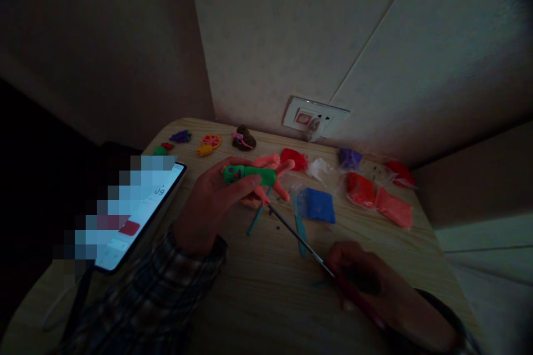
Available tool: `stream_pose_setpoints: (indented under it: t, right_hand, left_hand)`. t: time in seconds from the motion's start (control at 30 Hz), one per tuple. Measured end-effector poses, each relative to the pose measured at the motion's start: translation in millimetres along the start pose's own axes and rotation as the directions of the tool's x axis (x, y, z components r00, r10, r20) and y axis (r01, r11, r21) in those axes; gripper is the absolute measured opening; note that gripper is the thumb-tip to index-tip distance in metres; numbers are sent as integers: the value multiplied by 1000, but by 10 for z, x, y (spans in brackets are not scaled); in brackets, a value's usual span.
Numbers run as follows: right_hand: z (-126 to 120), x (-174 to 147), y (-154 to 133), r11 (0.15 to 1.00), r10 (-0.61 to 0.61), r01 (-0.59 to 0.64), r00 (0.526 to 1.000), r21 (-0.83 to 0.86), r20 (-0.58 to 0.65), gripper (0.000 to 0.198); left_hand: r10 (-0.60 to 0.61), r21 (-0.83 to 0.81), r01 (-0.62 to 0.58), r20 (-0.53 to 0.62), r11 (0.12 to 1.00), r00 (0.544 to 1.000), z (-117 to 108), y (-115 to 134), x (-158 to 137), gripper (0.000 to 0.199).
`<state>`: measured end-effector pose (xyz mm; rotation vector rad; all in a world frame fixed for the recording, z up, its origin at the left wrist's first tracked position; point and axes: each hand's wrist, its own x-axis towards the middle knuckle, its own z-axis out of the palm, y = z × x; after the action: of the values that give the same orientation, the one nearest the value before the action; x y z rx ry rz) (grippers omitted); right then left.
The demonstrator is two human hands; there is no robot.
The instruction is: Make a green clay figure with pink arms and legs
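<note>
My left hand (208,199) is closed around a small clay figure (266,177), with its thumb across the body. The figure has a green body and head, a small face, and pink arms and legs that point right. In my right hand (366,277) is a thin metal-shafted tool (297,238) with a dark red handle, probably a screwdriver. Its tip meets or nearly meets the figure's lower pink arm (261,194). The dim light hides just how they touch. Below the figure lies a thin teal stick (255,220), and a teal modelling knife (300,235) is behind the shaft.
Bags of blue clay (320,205), orange-red clay (361,189), pink clay (394,208) and purple clay (350,158) lie at right. Small clay pieces, including a brown hat (244,138), line the back. A lit phone (141,216) stands left. A wall socket (316,118) is behind the table.
</note>
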<state>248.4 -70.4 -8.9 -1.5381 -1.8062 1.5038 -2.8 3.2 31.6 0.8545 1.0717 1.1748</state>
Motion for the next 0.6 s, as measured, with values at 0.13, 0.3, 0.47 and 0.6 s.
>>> stream_pose_setpoints:
  t: [0.13,0.3,0.47,0.6]
  right_hand:
    - [10,7,-16,1000,17,-17,1000,10,4,40]
    - [16,12,-15,1000,30,-30,1000,9,7,36]
    - [19,12,-9,999,24,-24,1000,22,-13,40]
    - [7,39,-106,998,60,-61,998,16,11,39]
  left_hand:
    - [-5,-4,5,5,1000,1000,-3,2,2,20]
    - [-6,-10,6,24,1000,1000,-25,-4,-4,15]
    - [6,-24,-6,-4,1000,1000,-18,-5,-5,17]
    - [-2,-30,2,-7,1000,1000,-8,-7,-1,18]
